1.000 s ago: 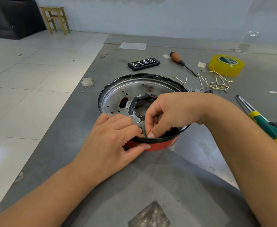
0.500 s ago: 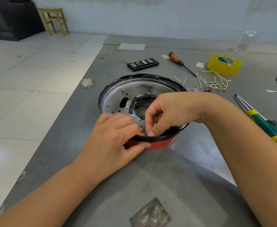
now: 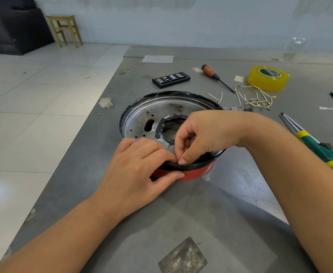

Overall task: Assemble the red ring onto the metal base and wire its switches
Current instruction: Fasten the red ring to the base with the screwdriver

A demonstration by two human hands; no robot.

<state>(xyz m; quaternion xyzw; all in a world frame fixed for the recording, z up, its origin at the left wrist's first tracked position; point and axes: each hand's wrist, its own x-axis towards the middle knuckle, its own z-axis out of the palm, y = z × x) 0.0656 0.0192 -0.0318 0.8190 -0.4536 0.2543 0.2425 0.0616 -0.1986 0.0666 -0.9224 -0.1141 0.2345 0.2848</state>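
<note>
Hands: left grip [image 3: 140,170] holds red ring [image 3: 193,174]; right grip [image 3: 199,138] pinches its rim.

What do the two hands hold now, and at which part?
The left hand grips the red ring at its near rim. The right hand pinches something at that rim; what it is cannot be told.

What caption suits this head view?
Both hands, left and right, work at the near rim of the base inside the red ring.

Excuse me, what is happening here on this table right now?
A person is working at the near rim of a round metal base sitting in a red ring. The left hand grips the rim, thumb on the red ring. The right hand pinches something small there; what it is cannot be seen. Loose white wires lie unused.
</note>
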